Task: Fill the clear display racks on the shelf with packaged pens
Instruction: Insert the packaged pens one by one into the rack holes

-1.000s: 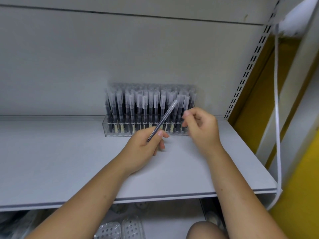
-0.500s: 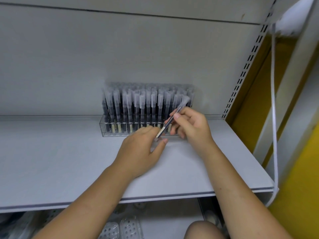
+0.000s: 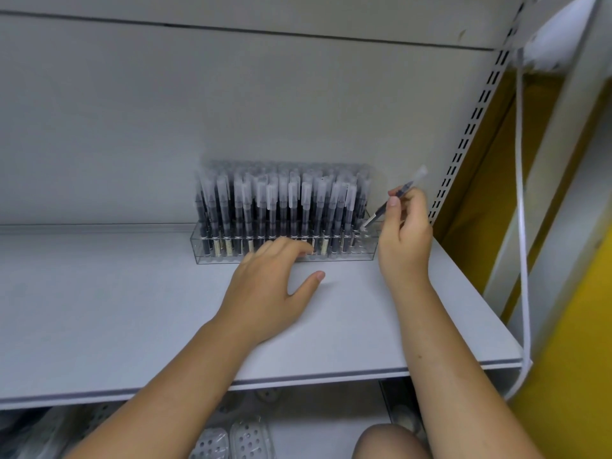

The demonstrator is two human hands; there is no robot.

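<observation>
A clear display rack (image 3: 367, 250) stands at the back of the grey shelf (image 3: 132, 309), holding several upright packaged pens (image 3: 281, 207) in rows. My right hand (image 3: 405, 233) pinches one packaged pen (image 3: 392, 202), tilted, with its lower tip at the rack's right end. My left hand (image 3: 268, 286) lies open on the shelf in front of the rack, fingers relaxed and touching the rack's front wall, holding nothing.
A slotted upright (image 3: 477, 111) runs along the shelf's right end, with a white cable (image 3: 523, 226) hanging beside it and a yellow wall behind. Perforated white items (image 3: 231, 442) lie on the level below. My knee (image 3: 387, 442) shows at the bottom.
The pen passed from my left hand to my right hand, which carried it rightward to the rack's right end. My left hand let go and dropped flat on the shelf.
</observation>
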